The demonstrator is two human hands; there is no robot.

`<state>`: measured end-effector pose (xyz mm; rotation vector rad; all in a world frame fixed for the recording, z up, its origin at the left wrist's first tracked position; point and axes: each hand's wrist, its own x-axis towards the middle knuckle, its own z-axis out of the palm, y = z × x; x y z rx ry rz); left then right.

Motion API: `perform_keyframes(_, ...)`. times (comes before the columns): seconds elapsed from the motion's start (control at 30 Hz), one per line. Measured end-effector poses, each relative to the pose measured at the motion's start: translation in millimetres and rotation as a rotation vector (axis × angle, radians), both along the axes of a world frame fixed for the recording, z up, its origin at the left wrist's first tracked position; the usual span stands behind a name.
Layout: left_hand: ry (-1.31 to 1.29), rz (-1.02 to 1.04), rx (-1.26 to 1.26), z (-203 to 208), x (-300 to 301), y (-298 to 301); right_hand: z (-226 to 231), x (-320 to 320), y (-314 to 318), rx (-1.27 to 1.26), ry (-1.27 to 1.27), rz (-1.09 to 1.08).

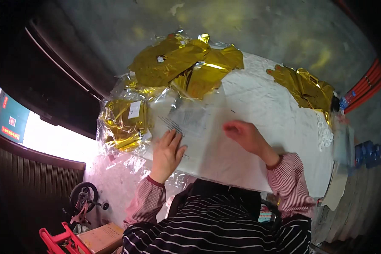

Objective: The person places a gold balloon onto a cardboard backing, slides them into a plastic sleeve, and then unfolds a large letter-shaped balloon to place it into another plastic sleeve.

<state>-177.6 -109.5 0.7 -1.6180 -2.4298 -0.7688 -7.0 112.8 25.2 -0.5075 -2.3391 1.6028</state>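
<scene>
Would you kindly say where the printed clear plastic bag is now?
In the head view, the clear bag lies left of centre, under the left hand, beside the gold packet.

Before me the table (279, 127) wears white. Gold foil (167, 63) sprawls across its far left corner; a plastic-wrapped gold bundle (125, 127) sits at the left edge, a flat clear bag (194, 135) beside it, crumpled gold film (305, 86) at the far right corner.

My left hand (167, 156) lies flat on a clear printed plastic bag (191, 146), left part of tabletop (294, 139). My right hand (247, 136) nearby, fingers curled, grip unclear. Gold foil sheets (167, 63) at far-left corner; clear-wrapped gold foil bundle (116, 122), left edge; crumpled gold foil (305, 88), far-right corner; small white loops (324, 134), right edge.
</scene>
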Motion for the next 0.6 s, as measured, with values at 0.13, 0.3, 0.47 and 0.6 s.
perform_keyframes(0.13, 0.074, 0.054, -0.027, 5, 4, 6, -17, -73, 26, 0.229, 0.088, -0.073)
perform_keyframes(0.3, 0.049, 0.052, -0.008, 15, 6, 10, -22, -158, 46, 0.544, 0.217, -0.17)
perform_keyframes(0.47, 0.045, 0.078, -0.039, 15, 6, 11, -4, -242, 34, 0.585, 0.334, -0.15)
perform_keyframes(0.6, 0.201, 0.087, -0.028, 17, 1, 18, -10, -286, 21, 0.535, 0.365, -0.181)
